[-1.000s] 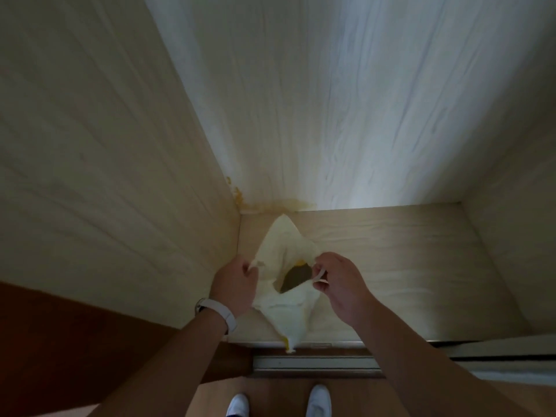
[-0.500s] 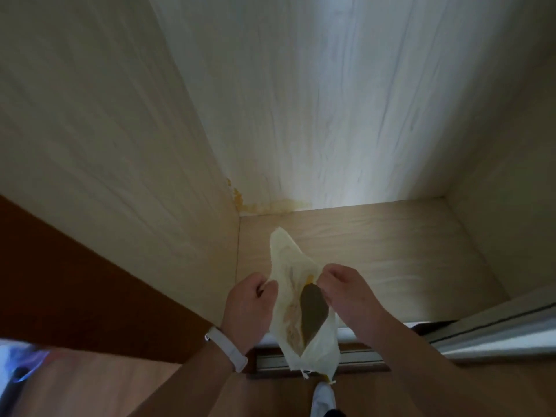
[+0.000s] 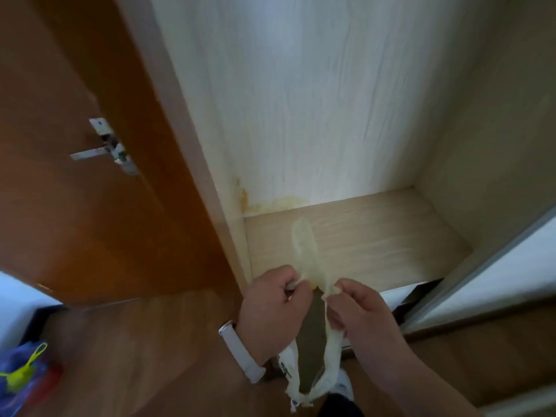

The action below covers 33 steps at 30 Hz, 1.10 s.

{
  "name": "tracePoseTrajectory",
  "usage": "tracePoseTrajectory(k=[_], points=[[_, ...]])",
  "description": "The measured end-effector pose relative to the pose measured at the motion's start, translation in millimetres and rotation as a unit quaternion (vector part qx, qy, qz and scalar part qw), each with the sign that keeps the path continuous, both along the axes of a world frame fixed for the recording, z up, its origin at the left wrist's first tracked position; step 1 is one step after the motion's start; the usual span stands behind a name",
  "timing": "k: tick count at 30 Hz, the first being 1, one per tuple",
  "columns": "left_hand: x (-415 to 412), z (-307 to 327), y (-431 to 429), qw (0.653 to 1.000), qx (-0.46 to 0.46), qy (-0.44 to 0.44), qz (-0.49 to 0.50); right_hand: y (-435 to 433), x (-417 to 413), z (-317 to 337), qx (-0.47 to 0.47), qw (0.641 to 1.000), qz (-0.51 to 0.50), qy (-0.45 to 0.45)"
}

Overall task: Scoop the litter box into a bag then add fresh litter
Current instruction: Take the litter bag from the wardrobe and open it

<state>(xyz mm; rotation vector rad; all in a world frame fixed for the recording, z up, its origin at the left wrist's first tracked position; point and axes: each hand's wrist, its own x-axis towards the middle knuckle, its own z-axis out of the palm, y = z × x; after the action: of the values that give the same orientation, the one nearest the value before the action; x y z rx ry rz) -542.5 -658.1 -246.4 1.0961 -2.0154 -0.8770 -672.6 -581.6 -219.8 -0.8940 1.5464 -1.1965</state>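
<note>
Down at six o'clock the left hand [image 3: 270, 308] and right hand [image 3: 359, 316] sit close together, each pinching an edge of the thin, pale plastic bag [image 3: 305, 251] and holding it in the air before the cupboard floor [image 3: 391, 233]. The bag hangs between them (one loop sticks up toward twelve). A brown door [image 3: 75, 206] stands at nine.

The person wears a smooth white wristband [image 3: 240, 353] just behind the left hand [image 3: 270, 308], with a bare right forearm [image 3: 415, 377], a white shoe [image 3: 345, 385] and a dark trouser leg [image 3: 337, 406].
</note>
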Motion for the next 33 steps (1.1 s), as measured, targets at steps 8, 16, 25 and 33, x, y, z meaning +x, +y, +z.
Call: tracePoseTrajectory(k=[8,16,25,33], points=[[129,-6,50,0.998,0.021,0.021,0.059,45,122,-5,0.045,0.998,0.024,0.036],[238,-2,76,0.98,0.064,0.087,0.167,33,221,0,0.071,0.991,0.085,0.075],[341,9,79,0.921,0.046,0.106,0.371,-28,320,-9,0.007,0.949,0.251,0.19],[424,13,52,0.817,0.027,0.121,0.564,-109,420,-3,-0.09,0.883,0.424,0.181]])
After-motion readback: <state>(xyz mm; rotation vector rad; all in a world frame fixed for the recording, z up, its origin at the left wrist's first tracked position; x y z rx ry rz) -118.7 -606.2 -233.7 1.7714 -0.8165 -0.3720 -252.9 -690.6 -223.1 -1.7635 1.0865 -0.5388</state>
